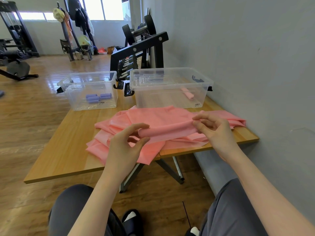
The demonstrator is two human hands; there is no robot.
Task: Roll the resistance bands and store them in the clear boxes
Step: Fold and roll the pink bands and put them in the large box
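Two hands, left hand (127, 143) and right hand (212, 127), pinching one pink band (167, 128) over the surface (64, 150), band's lower folds hidden under the pile, rolled pink band (188, 94) blurred inside right clear box (171, 87)

This is a gym. A black steel rack of dumbbells (136, 48) stands beyond the far edge of the wooden folding table (68, 142). A black cable weight machine (15, 29) stands on the glossy wooden floor (34, 108).

The person wears dark grey trousers (228, 210), white socks (130, 216), dark slippers (134, 223), and has bare forearms.
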